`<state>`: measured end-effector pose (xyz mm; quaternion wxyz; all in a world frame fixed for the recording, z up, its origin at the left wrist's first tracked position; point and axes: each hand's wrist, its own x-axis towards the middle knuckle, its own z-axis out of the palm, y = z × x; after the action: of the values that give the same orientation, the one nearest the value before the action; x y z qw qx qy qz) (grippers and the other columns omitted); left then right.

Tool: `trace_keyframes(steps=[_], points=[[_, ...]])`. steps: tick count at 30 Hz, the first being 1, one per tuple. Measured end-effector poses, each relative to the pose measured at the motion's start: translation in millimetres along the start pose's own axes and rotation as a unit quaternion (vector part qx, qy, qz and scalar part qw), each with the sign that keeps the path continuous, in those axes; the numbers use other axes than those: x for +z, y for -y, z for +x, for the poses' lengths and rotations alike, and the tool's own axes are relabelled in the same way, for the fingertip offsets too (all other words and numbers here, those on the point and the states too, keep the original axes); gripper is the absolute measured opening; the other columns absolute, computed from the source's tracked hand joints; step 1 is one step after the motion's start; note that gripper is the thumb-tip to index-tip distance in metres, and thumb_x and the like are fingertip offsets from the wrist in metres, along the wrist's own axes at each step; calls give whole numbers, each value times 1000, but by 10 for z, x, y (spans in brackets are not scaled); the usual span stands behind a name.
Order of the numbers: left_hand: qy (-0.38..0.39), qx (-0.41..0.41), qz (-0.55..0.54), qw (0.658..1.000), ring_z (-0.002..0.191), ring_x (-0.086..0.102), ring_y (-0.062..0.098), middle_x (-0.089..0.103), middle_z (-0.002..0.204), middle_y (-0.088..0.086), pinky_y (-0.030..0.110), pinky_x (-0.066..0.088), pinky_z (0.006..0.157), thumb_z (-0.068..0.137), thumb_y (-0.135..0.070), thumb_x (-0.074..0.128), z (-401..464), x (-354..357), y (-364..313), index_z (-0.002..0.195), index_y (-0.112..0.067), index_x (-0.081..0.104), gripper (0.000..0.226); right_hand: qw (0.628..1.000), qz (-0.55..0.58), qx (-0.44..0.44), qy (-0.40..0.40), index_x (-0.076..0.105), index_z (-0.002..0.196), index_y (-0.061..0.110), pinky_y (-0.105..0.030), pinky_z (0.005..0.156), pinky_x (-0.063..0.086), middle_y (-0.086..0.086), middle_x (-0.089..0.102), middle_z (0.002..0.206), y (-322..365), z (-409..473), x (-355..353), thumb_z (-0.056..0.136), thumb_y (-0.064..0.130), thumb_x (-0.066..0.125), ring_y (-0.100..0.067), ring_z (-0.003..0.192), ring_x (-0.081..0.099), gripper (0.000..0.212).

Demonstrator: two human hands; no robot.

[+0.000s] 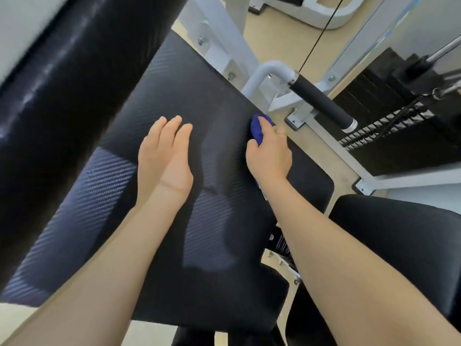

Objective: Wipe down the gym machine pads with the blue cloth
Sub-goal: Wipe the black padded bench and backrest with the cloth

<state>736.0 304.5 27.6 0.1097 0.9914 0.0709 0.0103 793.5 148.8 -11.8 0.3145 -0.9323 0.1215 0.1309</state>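
Item: my right hand (pixel 268 148), fingers curled round the blue cloth (pixel 257 132), which is bunched against the pad (pixel 199 91) at its right edge; most of the cloth is hidden under my palm, with a scrap showing below the wrist. 
Item: my left hand (pixel 164 153), fingers straight and together, holding nothing, lying over the pad's middle; whether it touches is unclear. 
Item: black-gripped handle (pixel 321 102) just beyond the right edge. 
Item: second pad (pixel 399 245), lower right, cut off by the frame.
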Motion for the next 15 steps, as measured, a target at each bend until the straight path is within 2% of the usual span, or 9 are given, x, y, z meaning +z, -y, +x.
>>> trace_keyframes(steps=[4, 8, 11, 13, 15], points=[[-25, -12, -21, 999, 127, 43, 45, 53, 131, 25, 50, 34, 103, 74, 18, 50, -238, -45, 225, 123, 7, 54, 51, 990, -37, -122, 53, 39, 138, 34, -32, 72, 40, -2, 41, 126, 188, -307, 198, 87, 22, 49, -26, 89, 54, 53], [-2, -54, -45, 998, 134, 35, 39, 47, 139, 20, 43, 26, 110, 81, 9, 41, -495, -101, 234, 130, 3, 49, 50, 972, -72, -193, 111, 37, 139, 36, -29, 68, 38, -3, 42, 125, 285, -551, 326, 87, 21, 49, -22, 93, 52, 56], [-24, -65, -73, 995, 131, 39, 41, 49, 136, 23, 39, 25, 108, 80, -7, 29, -675, -147, 278, 128, 5, 50, 54, 951, -90, -244, 165, 38, 139, 36, -28, 71, 41, -3, 44, 120, 314, -842, 415, 86, 19, 51, -22, 94, 54, 57], [-34, -73, -82, 993, 132, 38, 39, 48, 138, 22, 34, 21, 108, 80, -13, 26, -778, -228, 332, 129, 5, 49, 57, 923, -101, -295, 225, 44, 136, 34, -28, 73, 40, -3, 45, 118, 326, -1052, 425, 87, 17, 51, -21, 95, 54, 53], [-13, -100, -84, 991, 137, 32, 32, 41, 144, 17, 29, 15, 112, 84, -2, 36, -887, -320, 370, 135, 0, 43, 51, 867, -124, -335, 347, 58, 124, 25, -29, 74, 38, -5, 48, 115, 356, -1232, 367, 86, 11, 51, -22, 96, 53, 41]])
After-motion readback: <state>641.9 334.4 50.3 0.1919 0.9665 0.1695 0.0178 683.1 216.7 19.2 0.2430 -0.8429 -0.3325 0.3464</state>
